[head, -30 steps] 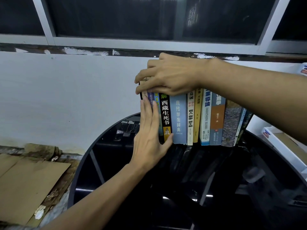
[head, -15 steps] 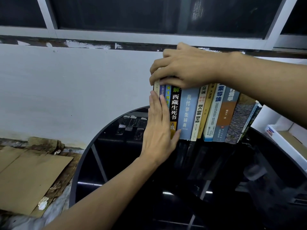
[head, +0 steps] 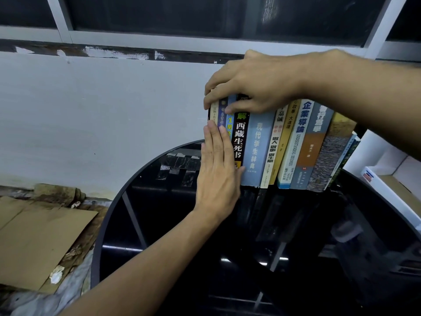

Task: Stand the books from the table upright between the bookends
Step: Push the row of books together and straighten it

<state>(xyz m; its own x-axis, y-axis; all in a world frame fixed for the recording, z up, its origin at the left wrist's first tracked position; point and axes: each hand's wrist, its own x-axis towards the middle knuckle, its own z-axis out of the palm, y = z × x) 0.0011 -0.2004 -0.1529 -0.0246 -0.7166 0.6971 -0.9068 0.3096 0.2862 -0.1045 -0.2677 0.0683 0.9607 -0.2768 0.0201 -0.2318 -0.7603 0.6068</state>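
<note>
Pressing my left hand (head: 218, 179) flat vs the spines at the left end of the books (head: 296, 144), center-right of frame. Its fingers (head: 216, 142) are straight & together, gripping nothing, w/ the thumb tip touching the pale blue book (head: 257, 151). My right hand (head: 255, 87) comes in from the right edge & sits over the tops of the leftmost few vols. Those fingers curl down over the top & the left end, thumb on the spine fronts, so it's grasping that bunch.

The books stand in one row, spines toward me, on the far part of the round black glossy worktop (head: 159, 224). The black-spined book (head: 240, 137) & its neighbours under my hands are about upright. The ones further right tilt, tops toward the right of frame. A thin dark edge (head: 209, 115) shows at the row's left end, just beside my fingertips. Can't tell if it's a bookend.

Behind the row is a white wall (head: 102, 110), w/ a window frame (head: 159, 39) across the top. Cardboard (head: 41, 242) lies lower left, off the worktop. A white box (head: 387, 179) sits at the right edge.
</note>
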